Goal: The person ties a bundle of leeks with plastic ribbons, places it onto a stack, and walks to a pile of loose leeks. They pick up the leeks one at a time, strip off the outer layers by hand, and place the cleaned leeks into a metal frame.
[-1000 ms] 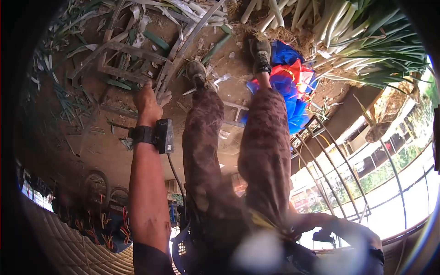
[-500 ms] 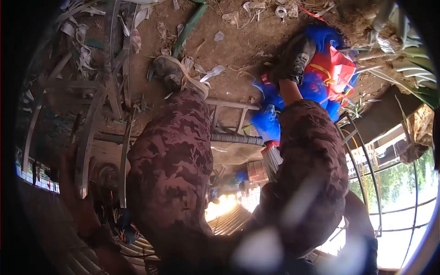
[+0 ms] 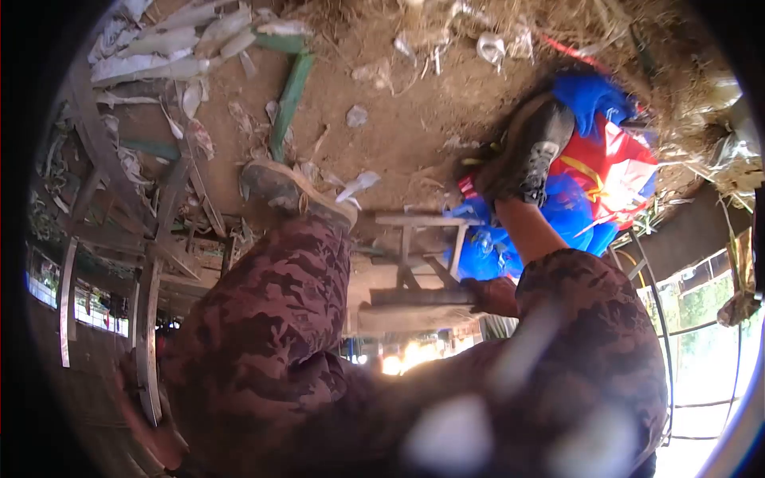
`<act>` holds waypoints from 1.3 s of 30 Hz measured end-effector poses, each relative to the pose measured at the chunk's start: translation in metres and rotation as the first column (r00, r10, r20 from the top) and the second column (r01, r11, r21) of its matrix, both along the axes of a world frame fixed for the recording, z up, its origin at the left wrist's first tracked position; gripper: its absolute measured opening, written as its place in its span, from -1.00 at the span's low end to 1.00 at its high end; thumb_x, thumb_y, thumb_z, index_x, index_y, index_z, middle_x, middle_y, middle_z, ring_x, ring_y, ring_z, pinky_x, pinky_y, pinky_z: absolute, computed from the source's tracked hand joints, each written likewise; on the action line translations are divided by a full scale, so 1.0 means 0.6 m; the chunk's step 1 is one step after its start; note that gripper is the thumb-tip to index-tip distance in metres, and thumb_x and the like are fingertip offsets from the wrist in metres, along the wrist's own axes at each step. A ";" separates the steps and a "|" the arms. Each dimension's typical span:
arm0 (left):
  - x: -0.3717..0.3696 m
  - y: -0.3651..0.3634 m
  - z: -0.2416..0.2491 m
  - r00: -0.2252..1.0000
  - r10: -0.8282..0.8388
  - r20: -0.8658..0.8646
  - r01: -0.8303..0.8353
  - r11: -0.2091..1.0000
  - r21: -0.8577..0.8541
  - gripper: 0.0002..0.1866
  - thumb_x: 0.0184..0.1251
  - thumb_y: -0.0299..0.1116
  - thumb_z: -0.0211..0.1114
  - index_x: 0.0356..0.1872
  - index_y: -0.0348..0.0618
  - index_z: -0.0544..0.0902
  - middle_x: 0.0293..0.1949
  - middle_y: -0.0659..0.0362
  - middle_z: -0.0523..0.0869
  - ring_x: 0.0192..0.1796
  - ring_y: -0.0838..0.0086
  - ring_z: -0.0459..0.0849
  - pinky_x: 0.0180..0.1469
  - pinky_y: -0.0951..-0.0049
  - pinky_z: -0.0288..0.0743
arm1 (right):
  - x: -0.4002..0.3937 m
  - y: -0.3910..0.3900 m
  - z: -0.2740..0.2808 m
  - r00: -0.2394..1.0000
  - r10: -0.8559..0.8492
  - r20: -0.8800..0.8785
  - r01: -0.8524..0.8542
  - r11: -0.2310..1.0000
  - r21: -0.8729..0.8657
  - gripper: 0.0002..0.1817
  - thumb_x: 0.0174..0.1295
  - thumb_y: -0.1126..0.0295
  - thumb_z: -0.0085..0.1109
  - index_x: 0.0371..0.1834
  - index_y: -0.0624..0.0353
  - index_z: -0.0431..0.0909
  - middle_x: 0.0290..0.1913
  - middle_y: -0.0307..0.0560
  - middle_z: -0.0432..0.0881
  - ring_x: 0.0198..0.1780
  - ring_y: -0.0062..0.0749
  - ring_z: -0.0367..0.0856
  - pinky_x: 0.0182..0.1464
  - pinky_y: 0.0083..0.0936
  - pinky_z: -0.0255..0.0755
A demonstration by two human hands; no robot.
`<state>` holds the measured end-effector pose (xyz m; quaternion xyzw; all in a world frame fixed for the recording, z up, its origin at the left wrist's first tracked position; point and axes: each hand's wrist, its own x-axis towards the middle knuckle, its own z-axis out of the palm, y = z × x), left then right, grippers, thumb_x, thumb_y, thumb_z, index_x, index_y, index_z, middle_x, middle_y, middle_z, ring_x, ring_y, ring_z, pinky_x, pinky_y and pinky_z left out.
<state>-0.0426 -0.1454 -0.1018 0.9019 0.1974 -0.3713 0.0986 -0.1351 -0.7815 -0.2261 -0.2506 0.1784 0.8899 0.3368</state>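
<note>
My right hand (image 3: 496, 295) shows beside the inner side of my right leg, its fingers closed round the end of a dark bar (image 3: 418, 297) of a small wooden stool frame (image 3: 405, 239). The stool frame lies between my legs. At the far left, my left hand (image 3: 151, 426) is dim and blurred, close to the lower end of an upright bar (image 3: 147, 342). Whether its fingers grip that bar cannot be made out.
Blue plastic (image 3: 594, 97) and a red bag (image 3: 610, 163) lie by my right shoe (image 3: 530, 147). My left shoe (image 3: 299, 191) stands on dirt ground near a green stalk (image 3: 291, 103). Pale husks (image 3: 171, 44) and wooden frames (image 3: 107, 151) are at the left.
My right hand has come into sight between my legs, at the stool's bar. My left hand is lower in view. My legs have spread apart, and the camera view has shifted.
</note>
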 end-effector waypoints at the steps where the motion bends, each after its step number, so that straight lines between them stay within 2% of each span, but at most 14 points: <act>1: 0.002 -0.014 -0.002 0.998 0.042 0.043 -0.044 0.998 0.035 -0.37 0.40 -0.35 0.18 0.41 -0.40 0.24 0.35 -0.17 0.41 0.40 0.03 0.38 0.41 0.07 0.26 | 0.002 -0.002 -0.029 0.999 0.007 0.048 -0.007 1.000 0.005 -0.54 0.27 0.28 0.25 0.21 0.05 0.39 0.13 0.04 0.49 0.09 -0.12 0.50 0.16 -0.23 0.36; 5: -0.017 -0.020 -0.020 0.964 0.039 0.263 -0.032 0.999 -0.032 -0.37 0.41 -0.30 0.16 0.41 -0.39 0.24 0.35 -0.16 0.42 0.37 0.01 0.43 0.39 0.05 0.29 | 0.016 -0.004 -0.181 0.950 0.069 0.305 -0.091 0.994 0.059 -0.58 0.27 0.29 0.25 0.17 0.07 0.42 0.10 0.04 0.52 0.06 -0.14 0.52 0.13 -0.24 0.38; 8: -0.035 -0.037 -0.050 0.746 0.177 0.642 -0.070 0.980 -0.188 -0.49 0.44 -0.29 0.14 0.31 -0.39 0.40 0.26 -0.12 0.51 0.27 0.09 0.53 0.35 0.11 0.36 | 0.038 0.019 -0.301 0.854 0.093 0.513 -0.163 0.982 0.093 -0.60 0.27 0.29 0.25 0.14 0.09 0.45 0.07 0.03 0.53 0.03 -0.16 0.54 0.11 -0.26 0.40; 10: -0.096 0.023 -0.060 0.420 0.659 0.624 -0.669 0.690 -0.278 -0.62 0.45 -0.31 0.16 0.12 -0.41 0.56 0.11 -0.06 0.64 0.10 0.24 0.65 0.24 0.23 0.46 | 0.056 0.033 -0.361 0.786 0.095 0.611 -0.190 0.977 0.093 -0.62 0.27 0.29 0.24 0.13 0.10 0.46 0.05 0.03 0.55 0.02 -0.17 0.54 0.09 -0.27 0.41; 11: -0.103 0.020 -0.089 0.381 0.505 0.774 -0.617 0.763 -0.193 -0.68 0.44 -0.31 0.18 -0.06 -0.43 0.66 -0.17 0.06 0.74 -0.14 0.42 0.70 0.00 0.39 0.53 | 0.069 0.036 -0.382 0.756 0.096 0.648 -0.202 0.975 0.092 -0.62 0.27 0.29 0.24 0.12 0.10 0.47 0.04 0.03 0.55 0.01 -0.17 0.55 0.08 -0.27 0.41; 16: -0.063 0.007 -0.084 0.334 0.526 0.782 -0.594 0.762 -0.258 -0.74 0.37 -0.35 0.29 -0.12 -0.38 0.70 -0.25 0.16 0.74 -0.19 0.52 0.66 -0.08 0.51 0.52 | 0.105 0.005 -0.383 0.615 0.085 0.784 -0.201 0.978 0.052 -0.66 0.27 0.29 0.24 0.07 0.13 0.51 -0.01 0.03 0.58 -0.03 -0.20 0.57 0.04 -0.29 0.43; 18: -0.023 0.006 -0.116 0.267 0.325 0.907 -0.503 0.850 -0.157 -0.76 0.36 -0.35 0.30 -0.14 -0.37 0.71 -0.30 0.18 0.74 -0.27 0.55 0.63 -0.15 0.53 0.51 | 0.115 -0.015 -0.364 0.566 0.087 0.820 -0.192 0.981 0.029 -0.67 0.27 0.29 0.24 0.05 0.14 0.52 -0.03 0.02 0.60 -0.05 -0.21 0.58 0.02 -0.30 0.44; 20: -0.018 0.043 -0.149 0.235 0.462 0.855 -0.446 0.833 -0.328 -0.76 0.35 -0.36 0.31 -0.12 -0.34 0.71 -0.31 0.20 0.74 -0.28 0.57 0.61 -0.16 0.52 0.51 | 0.125 -0.042 -0.342 0.500 0.085 0.862 -0.179 0.984 0.007 -0.69 0.27 0.29 0.23 0.03 0.15 0.54 -0.05 0.02 0.61 -0.07 -0.22 0.59 0.01 -0.31 0.45; 23: -0.004 -0.005 -0.131 0.220 0.585 0.781 -0.423 0.778 -0.464 -0.73 0.33 -0.34 0.33 -0.10 -0.35 0.72 -0.26 0.13 0.76 -0.21 0.49 0.65 -0.08 0.47 0.50 | 0.121 -0.078 -0.307 0.419 0.084 0.904 -0.145 0.989 -0.025 -0.70 0.27 0.29 0.23 0.00 0.17 0.56 -0.08 0.02 0.63 -0.09 -0.24 0.61 -0.02 -0.32 0.47; 25: -0.012 -0.024 -0.102 0.483 0.373 0.792 -0.336 0.914 -0.226 -0.65 0.32 -0.34 0.33 0.01 -0.40 0.66 -0.11 0.01 0.76 -0.06 0.34 0.68 0.07 0.40 0.48 | 0.116 -0.095 -0.289 0.364 0.082 0.928 -0.118 0.992 -0.041 -0.72 0.27 0.29 0.23 -0.02 0.18 0.58 -0.09 0.02 0.64 -0.11 -0.25 0.62 -0.03 -0.33 0.48; 28: -0.050 -0.050 -0.064 0.365 0.400 0.841 -0.249 0.912 -0.326 -0.57 0.33 -0.31 0.32 0.11 -0.41 0.59 0.04 -0.09 0.70 0.09 0.22 0.65 0.20 0.33 0.44 | 0.101 -0.124 -0.261 0.282 0.066 0.957 -0.072 0.996 -0.047 -0.73 0.27 0.29 0.22 -0.05 0.19 0.60 -0.12 0.02 0.66 -0.13 -0.26 0.63 -0.06 -0.34 0.49; 32: -0.122 -0.121 0.028 0.414 0.360 0.836 -0.184 0.933 -0.310 -0.51 0.34 -0.27 0.32 0.18 -0.38 0.54 0.11 -0.09 0.66 0.17 0.21 0.61 0.27 0.32 0.40 | 0.086 -0.167 -0.229 0.153 0.017 0.988 0.000 1.000 -0.018 -0.74 0.27 0.30 0.22 -0.08 0.21 0.63 -0.16 0.01 0.68 -0.17 -0.29 0.65 -0.09 -0.36 0.51; 37: -0.248 -0.223 0.108 0.478 0.102 0.872 -0.077 0.994 -0.074 -0.52 0.32 -0.03 0.34 -0.11 -0.36 0.62 -0.21 -0.12 0.69 -0.14 0.33 0.66 -0.11 0.32 0.50 | 0.091 -0.238 -0.195 -0.118 -0.097 0.988 0.019 0.995 0.099 -0.75 0.27 0.30 0.22 -0.13 0.24 0.67 -0.21 0.01 0.71 -0.21 -0.31 0.67 -0.13 -0.38 0.53; 39: -0.293 -0.263 0.130 0.704 -0.007 0.710 -0.061 0.996 0.070 -0.47 0.26 0.05 0.35 -0.42 -0.37 0.60 -0.52 -0.11 0.59 -0.41 0.30 0.62 -0.32 0.24 0.41 | 0.128 -0.285 -0.190 -0.300 -0.185 0.936 -0.048 0.983 0.179 -0.75 0.27 0.30 0.21 -0.15 0.25 0.68 -0.23 0.01 0.72 -0.22 -0.32 0.68 -0.15 -0.39 0.54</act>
